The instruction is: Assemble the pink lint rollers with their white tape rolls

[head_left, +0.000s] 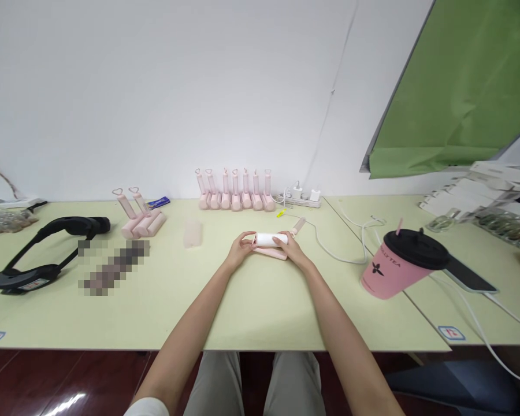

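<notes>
In the middle of the table lies a lint roller with a white roll [268, 240] and a pink cover [271, 252] opened below it. My left hand [241, 248] is closed around the roller's left end, fingers bent over its edge. At the right end, my right hand [291, 248] grips the same roller, thumb pressed on the white roll. A pink handle [299, 226] sticks out behind my right hand. Several folded pink lint rollers [236, 200] stand in a row by the wall, their handles up with loops on top.
More pink rollers [144, 224] and a black headset [47, 248] are on the left. A translucent pink piece [192, 232] lies nearer me. To the right are a white cable [329, 254], a power strip [303, 201], a pink cup [394, 266] and a phone [468, 273].
</notes>
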`<control>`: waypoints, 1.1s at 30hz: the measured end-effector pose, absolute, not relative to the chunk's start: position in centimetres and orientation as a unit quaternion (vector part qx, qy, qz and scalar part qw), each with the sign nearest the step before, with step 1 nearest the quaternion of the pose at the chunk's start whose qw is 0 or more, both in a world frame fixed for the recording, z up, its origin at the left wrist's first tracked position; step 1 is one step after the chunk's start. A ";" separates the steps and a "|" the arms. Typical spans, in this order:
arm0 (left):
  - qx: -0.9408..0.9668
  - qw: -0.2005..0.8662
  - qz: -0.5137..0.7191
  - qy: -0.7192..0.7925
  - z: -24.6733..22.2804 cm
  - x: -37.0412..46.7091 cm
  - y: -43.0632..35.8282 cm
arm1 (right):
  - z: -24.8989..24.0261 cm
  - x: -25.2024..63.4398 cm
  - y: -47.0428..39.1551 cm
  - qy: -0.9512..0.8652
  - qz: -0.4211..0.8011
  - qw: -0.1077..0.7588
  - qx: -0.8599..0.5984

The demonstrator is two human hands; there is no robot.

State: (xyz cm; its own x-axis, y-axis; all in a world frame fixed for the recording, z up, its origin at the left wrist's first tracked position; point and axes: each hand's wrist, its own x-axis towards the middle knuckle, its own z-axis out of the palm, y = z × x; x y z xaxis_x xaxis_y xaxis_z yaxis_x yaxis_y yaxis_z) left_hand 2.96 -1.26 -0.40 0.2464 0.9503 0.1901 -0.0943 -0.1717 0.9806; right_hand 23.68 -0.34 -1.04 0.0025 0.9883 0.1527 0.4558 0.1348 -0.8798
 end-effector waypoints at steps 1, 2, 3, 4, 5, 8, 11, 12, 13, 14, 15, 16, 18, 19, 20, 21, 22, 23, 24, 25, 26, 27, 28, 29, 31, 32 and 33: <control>0.585 0.526 0.498 0.365 -0.3 2.9 -1.3 | -1.1 24.0 -0.4 -0.642 0.332 0.404 -0.561; 0.586 0.522 0.501 0.364 -0.3 2.8 -1.3 | -1.1 24.2 -0.4 -0.655 0.342 0.393 -0.548; 0.588 0.521 0.502 0.362 -0.2 2.7 -1.4 | -1.2 24.3 -0.4 -0.667 0.349 0.382 -0.536; 0.591 0.520 0.501 0.360 -0.2 2.6 -1.4 | -1.2 24.4 -0.5 -0.676 0.354 0.374 -0.526; 0.596 0.520 0.498 0.357 -0.2 2.5 -1.4 | -1.2 24.4 -0.5 -0.682 0.357 0.370 -0.519; 0.616 0.510 0.484 0.354 -0.4 2.1 -1.1 | -1.2 24.0 -0.6 -0.684 0.354 0.379 -0.512; 0.664 0.464 0.456 0.369 -0.4 2.0 -1.0 | -1.0 23.6 -0.8 -0.683 0.341 0.399 -0.508; 0.686 0.424 0.451 0.382 -0.2 2.2 -1.2 | -0.9 23.5 -0.9 -0.684 0.337 0.405 -0.505; 0.710 0.365 0.450 0.401 0.1 2.4 -1.4 | -0.7 23.4 -1.0 -0.687 0.335 0.408 -0.500; 0.733 0.291 0.449 0.420 0.5 2.7 -1.8 | -0.6 23.3 -1.2 -0.692 0.334 0.408 -0.494; 0.756 0.212 0.442 0.433 1.0 3.1 -2.3 | -0.5 23.2 -1.4 -0.699 0.335 0.403 -0.485; 0.782 0.138 0.425 0.435 1.5 3.5 -2.8 | -0.3 23.0 -1.7 -0.708 0.340 0.395 -0.475; 0.837 0.050 0.359 0.411 2.4 4.4 -3.8 | 0.0 22.4 -2.3 -0.725 0.359 0.376 -0.452; 0.857 0.040 0.323 0.399 2.7 4.8 -4.2 | 0.1 22.1 -2.5 -0.730 0.369 0.369 -0.442; 0.870 0.046 0.291 0.396 2.9 5.1 -4.5 | 0.3 21.8 -2.7 -0.732 0.377 0.366 -0.433; 0.873 0.059 0.265 0.405 3.0 5.3 -4.7 | 0.4 21.5 -2.8 -0.733 0.385 0.367 -0.424; 0.868 0.074 0.248 0.424 3.0 5.4 -4.8 | 0.6 21.3 -2.9 -0.730 0.393 0.374 -0.416; 0.858 0.087 0.236 0.448 2.9 5.4 -4.8 | 0.7 21.1 -2.9 -0.721 0.400 0.389 -0.410; 0.845 0.097 0.232 0.472 2.9 5.4 -4.7 | 0.8 20.9 -2.9 -0.707 0.409 0.411 -0.406; 0.831 0.102 0.233 0.495 2.8 5.3 -4.6 | 0.9 20.7 -2.9 -0.688 0.418 0.436 -0.403; 0.815 0.103 0.241 0.516 2.8 5.1 -4.4 | 1.0 20.5 -2.8 -0.667 0.424 0.463 -0.401; 0.799 0.105 0.253 0.535 2.9 4.9 -4.3 | 1.0 20.2 -2.8 -0.646 0.425 0.490 -0.401; 0.784 0.110 0.267 0.549 3.0 4.8 -4.2 | 1.0 19.9 -2.9 -0.629 0.419 0.515 -0.403; 0.772 0.120 0.283 0.557 3.1 4.7 -4.2 | 1.0 19.5 -2.9 -0.617 0.408 0.536 -0.407; 0.760 0.150 0.311 0.551 3.3 4.5 -4.1 | 0.8 18.7 -3.2 -0.600 0.363 0.573 -0.424; 0.760 0.164 0.319 0.541 3.4 4.5 -4.1 | 0.7 18.4 -3.4 -0.594 0.332 0.588 -0.438; 0.764 0.174 0.323 0.530 3.4 4.6 -4.1 | 0.7 18.1 -3.6 -0.589 0.301 0.598 -0.453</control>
State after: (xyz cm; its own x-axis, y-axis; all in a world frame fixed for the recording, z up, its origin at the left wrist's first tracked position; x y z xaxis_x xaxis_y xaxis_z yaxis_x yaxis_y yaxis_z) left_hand 4.60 -4.08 3.42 0.2296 0.9228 0.3095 0.6973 -0.3778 0.6091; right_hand 18.09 -3.56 0.66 0.1265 0.8929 0.4321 0.1732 0.4090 -0.8959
